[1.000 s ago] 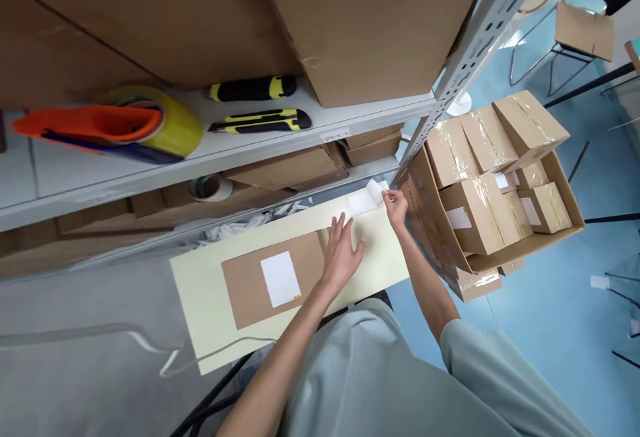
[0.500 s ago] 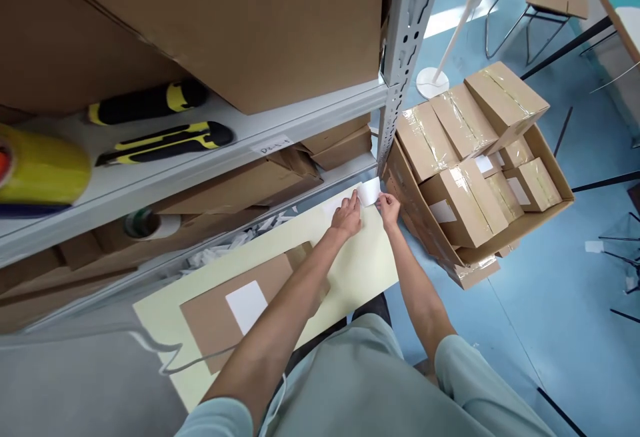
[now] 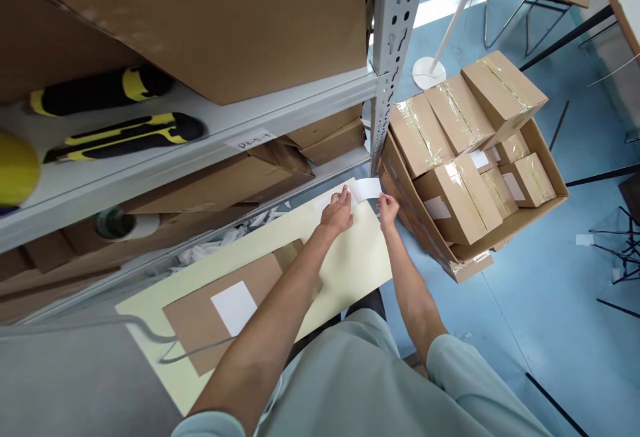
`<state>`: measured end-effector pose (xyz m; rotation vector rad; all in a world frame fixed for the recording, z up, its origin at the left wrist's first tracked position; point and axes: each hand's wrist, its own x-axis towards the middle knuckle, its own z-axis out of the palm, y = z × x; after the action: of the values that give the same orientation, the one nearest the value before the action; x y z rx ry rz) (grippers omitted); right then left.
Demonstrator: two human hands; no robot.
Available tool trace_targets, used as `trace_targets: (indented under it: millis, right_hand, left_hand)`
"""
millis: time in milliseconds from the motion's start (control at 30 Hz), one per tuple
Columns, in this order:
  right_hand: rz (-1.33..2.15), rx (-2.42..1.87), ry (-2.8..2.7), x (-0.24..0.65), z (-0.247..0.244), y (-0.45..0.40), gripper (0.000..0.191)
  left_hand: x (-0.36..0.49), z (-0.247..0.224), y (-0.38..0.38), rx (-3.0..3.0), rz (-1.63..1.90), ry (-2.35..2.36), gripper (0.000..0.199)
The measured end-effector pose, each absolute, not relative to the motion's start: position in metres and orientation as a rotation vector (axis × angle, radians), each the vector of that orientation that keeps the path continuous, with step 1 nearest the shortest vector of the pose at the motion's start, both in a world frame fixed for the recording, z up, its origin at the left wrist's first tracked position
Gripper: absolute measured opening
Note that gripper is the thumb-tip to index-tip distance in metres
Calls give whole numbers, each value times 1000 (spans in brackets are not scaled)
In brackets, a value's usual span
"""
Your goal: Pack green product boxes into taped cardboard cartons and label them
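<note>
A white paper label (image 3: pixel 367 188) bends up over the far right end of a pale yellow board (image 3: pixel 357 250). My right hand (image 3: pixel 387 211) pinches the label's right end between thumb and fingers. Fingers stretched out, my left hand (image 3: pixel 338 210) lies flat on the board beside the label's left end. Whether its fingertips touch the label is hard to tell. Nearer to me on the board rests a flat brown cardboard piece (image 3: pixel 195 317) with a white label (image 3: pixel 233 308) on it; my left forearm hides part of both the cardboard and the board.
At right, a large open carton (image 3: pixel 525 227) holds several taped boxes (image 3: pixel 457 114). A metal shelf (image 3: pixel 300 100) on the left carries two black-and-yellow cutters (image 3: pixel 135 136) and a yellow tape roll (image 3: pixel 17 169). A white stand base (image 3: pixel 429 73) is behind the carton.
My right hand has stayed pinched on the label, which now stretches longer and flatter between my hands. My left hand sits slightly farther from the right one. The whole view has shifted a little.
</note>
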<state>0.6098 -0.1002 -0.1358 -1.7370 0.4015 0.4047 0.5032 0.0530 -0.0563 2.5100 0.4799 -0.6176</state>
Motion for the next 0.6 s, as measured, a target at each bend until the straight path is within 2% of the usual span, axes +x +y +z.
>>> trace_targets:
  millis: [400, 600]
  right_hand:
    - [341, -1751, 539, 602, -148, -144, 36]
    - [222, -1769, 604, 576, -131, -188, 40]
  left_hand:
    - [508, -62, 53, 2491, -669, 489, 91]
    - [510, -62, 54, 2441, -644, 531, 90]
